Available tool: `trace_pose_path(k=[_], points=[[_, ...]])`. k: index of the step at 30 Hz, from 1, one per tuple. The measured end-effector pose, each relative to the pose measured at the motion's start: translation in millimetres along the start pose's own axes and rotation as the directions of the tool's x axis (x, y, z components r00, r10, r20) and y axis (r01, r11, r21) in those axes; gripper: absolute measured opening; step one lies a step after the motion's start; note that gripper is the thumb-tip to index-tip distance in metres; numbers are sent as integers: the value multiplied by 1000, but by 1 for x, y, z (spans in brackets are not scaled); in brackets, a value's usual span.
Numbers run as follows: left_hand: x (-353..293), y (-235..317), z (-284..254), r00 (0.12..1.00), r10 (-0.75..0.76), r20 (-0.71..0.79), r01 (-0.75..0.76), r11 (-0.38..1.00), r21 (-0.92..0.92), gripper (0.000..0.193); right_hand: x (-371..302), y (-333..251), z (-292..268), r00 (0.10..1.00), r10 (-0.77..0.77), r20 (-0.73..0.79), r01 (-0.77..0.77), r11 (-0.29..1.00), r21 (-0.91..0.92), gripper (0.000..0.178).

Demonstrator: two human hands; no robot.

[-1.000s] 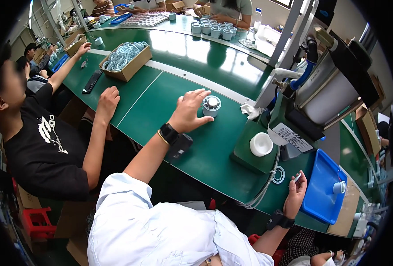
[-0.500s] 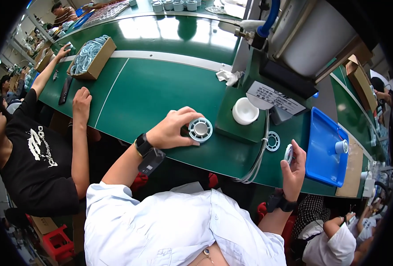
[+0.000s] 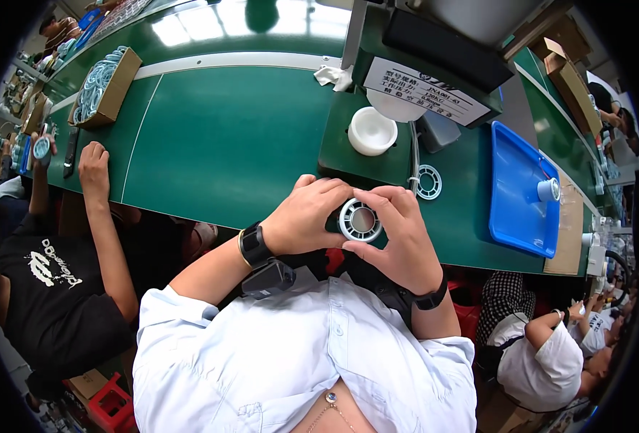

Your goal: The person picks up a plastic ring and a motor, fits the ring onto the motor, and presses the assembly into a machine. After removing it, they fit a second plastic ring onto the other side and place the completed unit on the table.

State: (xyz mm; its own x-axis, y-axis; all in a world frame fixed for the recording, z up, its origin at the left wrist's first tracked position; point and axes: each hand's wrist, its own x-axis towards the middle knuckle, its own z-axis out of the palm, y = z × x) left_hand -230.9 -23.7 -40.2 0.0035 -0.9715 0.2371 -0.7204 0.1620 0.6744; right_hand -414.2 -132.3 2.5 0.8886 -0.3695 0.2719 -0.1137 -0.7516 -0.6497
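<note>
In front of my chest, my left hand and my right hand close round a small round housing. A pale slotted ring lies over its face, and a grey disc shows through the ring's centre. My left thumb and fingers grip the housing's left side. Right thumb and forefinger are at the ring's right edge. My fingers hide the housing's sides. Just beyond the hands, a white cup-shaped holder stands on the green press base.
The press head overhangs the holder. Another slotted ring lies beside the cables. A blue tray at right carries a small pale cup. A carton of light-blue rings stands at left, near a co-worker's hand.
My right hand has brought its slotted ring leftward onto the housing in my left hand. Both hands now meet there. The view has shifted, and the co-worker's far hand has drawn back with a round part.
</note>
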Motion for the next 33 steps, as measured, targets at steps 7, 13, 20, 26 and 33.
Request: trace_pose_path(k=[7,13,20,26,33], points=[[-1,0,-3,1000,14,-10,-14,1000,-27,66,3,-9,1,999,48,-22,-50,990,-135,62],[-2,-1,-4,1000,14,-23,-15,999,-30,64,3,-9,-2,999,40,23,-37,993,-115,65],[-2,-2,-6,998,42,-46,-43,999,-21,66,4,-6,-11,988,-34,148,44,997,-65,69],[-2,1,-7,999,31,-25,-32,999,-41,69,-1,-10,-3,999,23,42,-18,994,-112,73],[-3,3,-9,999,-21,27,21,1000,-23,71,-2,-15,1,997,69,-26,-72,978,-194,69]])
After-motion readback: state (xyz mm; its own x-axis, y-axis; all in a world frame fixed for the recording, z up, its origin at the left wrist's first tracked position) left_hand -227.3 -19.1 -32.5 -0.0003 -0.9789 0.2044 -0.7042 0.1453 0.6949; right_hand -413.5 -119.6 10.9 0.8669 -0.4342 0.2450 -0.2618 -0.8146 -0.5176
